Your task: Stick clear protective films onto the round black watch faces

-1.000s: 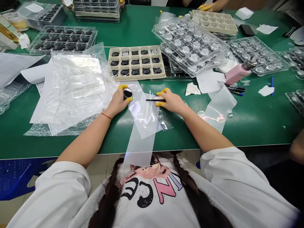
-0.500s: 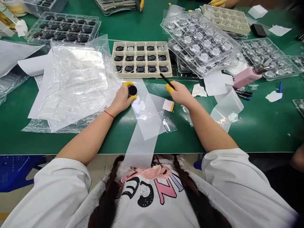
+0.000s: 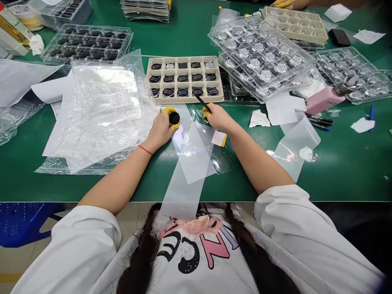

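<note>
My left hand (image 3: 161,128), with yellow finger cots, pinches a small round black disc (image 3: 174,118) above a strip of clear film (image 3: 188,157) on the green table. My right hand (image 3: 219,117), also in yellow cots, grips thin black tweezers (image 3: 202,101) whose tip points up-left at the front row of a beige tray (image 3: 185,79) holding black and silver discs. A small white-and-yellow tab (image 3: 219,138) lies on the film just below my right hand.
Crinkled clear bags on white paper (image 3: 101,108) lie left. Clear blister trays (image 3: 261,55) with silvery parts stack at right, a dark-filled tray (image 3: 87,43) at far left. A pink bottle (image 3: 326,97), pens and paper scraps lie right. Another person's yellow-tipped hand (image 3: 283,3) is at top.
My right hand lifted from the film and swung the tweezers from lying sideways to pointing at the beige tray. The white tab now lies uncovered. My left hand kept the disc.
</note>
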`<state>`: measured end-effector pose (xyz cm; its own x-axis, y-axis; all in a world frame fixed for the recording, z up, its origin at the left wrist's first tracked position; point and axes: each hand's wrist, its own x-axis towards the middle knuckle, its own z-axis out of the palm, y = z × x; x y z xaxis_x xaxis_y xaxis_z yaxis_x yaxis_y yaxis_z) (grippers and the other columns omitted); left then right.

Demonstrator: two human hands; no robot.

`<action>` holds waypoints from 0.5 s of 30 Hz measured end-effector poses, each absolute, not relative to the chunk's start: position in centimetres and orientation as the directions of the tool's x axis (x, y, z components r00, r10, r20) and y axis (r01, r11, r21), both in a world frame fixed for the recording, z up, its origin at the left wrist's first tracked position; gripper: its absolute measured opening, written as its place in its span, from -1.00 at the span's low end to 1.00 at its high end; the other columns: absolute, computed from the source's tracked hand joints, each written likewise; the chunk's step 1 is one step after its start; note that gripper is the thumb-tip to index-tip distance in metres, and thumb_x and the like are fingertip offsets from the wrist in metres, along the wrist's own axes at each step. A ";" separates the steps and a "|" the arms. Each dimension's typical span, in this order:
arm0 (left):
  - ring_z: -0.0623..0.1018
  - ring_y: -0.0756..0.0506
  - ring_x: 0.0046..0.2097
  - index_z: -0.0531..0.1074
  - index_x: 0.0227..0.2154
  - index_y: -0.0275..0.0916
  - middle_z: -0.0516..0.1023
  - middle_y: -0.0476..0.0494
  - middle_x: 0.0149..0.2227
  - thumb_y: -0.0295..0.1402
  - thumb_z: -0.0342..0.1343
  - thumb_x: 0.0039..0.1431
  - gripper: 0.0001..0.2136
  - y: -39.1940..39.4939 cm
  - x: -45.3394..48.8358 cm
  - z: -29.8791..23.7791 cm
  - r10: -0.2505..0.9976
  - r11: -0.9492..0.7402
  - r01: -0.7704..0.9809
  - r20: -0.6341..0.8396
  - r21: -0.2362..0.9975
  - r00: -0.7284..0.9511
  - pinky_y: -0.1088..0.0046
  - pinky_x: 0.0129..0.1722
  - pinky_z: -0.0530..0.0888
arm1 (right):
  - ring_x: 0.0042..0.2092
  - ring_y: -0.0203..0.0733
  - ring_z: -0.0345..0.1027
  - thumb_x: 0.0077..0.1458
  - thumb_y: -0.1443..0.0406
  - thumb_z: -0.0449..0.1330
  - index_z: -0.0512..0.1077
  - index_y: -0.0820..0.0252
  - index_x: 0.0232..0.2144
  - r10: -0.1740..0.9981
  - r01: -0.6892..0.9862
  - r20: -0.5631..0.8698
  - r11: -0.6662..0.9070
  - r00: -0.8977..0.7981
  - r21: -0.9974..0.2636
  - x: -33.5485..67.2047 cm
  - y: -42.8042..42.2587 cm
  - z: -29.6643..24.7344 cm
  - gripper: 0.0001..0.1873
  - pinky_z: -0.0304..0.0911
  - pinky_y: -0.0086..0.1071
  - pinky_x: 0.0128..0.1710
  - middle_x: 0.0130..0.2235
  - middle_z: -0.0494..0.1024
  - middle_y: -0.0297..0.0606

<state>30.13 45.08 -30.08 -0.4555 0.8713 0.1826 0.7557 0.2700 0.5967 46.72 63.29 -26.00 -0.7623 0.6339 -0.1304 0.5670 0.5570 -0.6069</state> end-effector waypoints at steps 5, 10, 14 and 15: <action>0.53 -0.36 0.14 0.26 0.07 -0.25 0.46 -0.38 0.16 -0.37 0.16 0.06 -0.52 45.1 29.5 -31.4 0.851 0.188 0.737 0.267 0.649 -0.452 -0.05 0.19 0.46 | -0.37 -0.28 0.24 0.15 0.27 0.29 0.39 0.21 -0.33 0.671 0.609 -0.267 0.343 -0.691 -0.715 46.3 62.1 -25.2 -0.85 0.18 -0.37 -0.33 -0.32 0.49 -0.24; 0.52 -0.24 0.23 0.10 0.14 -0.12 0.45 -0.33 0.17 -0.12 0.21 0.16 -0.43 45.3 28.5 -32.0 0.751 -0.092 0.534 0.411 0.840 -0.516 0.02 0.29 0.39 | -0.51 -0.44 0.01 0.05 0.34 0.32 0.39 0.20 -0.39 0.605 0.410 -0.298 0.051 -0.738 -0.911 47.7 62.9 -23.1 -0.85 -0.11 -0.49 -0.52 -0.50 0.27 -0.43; 0.55 -0.23 0.23 0.08 0.14 -0.02 0.53 -0.24 0.11 0.13 0.15 0.20 -0.40 45.0 28.3 -30.9 0.740 -0.299 0.327 0.434 0.897 -0.513 -0.01 0.30 0.41 | -0.55 -0.49 -0.13 0.01 0.33 0.38 0.27 0.14 -0.42 0.573 0.115 -0.186 -0.158 -0.798 -0.981 48.8 63.6 -21.1 -0.71 -0.29 -0.51 -0.57 -0.52 0.12 -0.51; 0.56 -0.23 0.24 0.10 0.14 0.00 0.53 -0.22 0.11 0.15 0.15 0.19 -0.40 44.8 28.6 -30.5 0.736 -0.329 0.305 0.445 0.894 -0.511 -0.01 0.30 0.41 | -0.55 -0.49 -0.14 0.01 0.33 0.38 0.25 0.13 -0.42 0.575 0.083 -0.173 -0.179 -0.800 -0.980 48.9 63.5 -20.7 -0.68 -0.30 -0.51 -0.58 -0.52 0.10 -0.52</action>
<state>28.64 44.84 -30.50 -0.5108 0.7357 0.4448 0.3050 -0.3286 0.8939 48.95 63.51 -20.74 -0.7996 0.5751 -0.1728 0.0833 -0.1786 -0.9804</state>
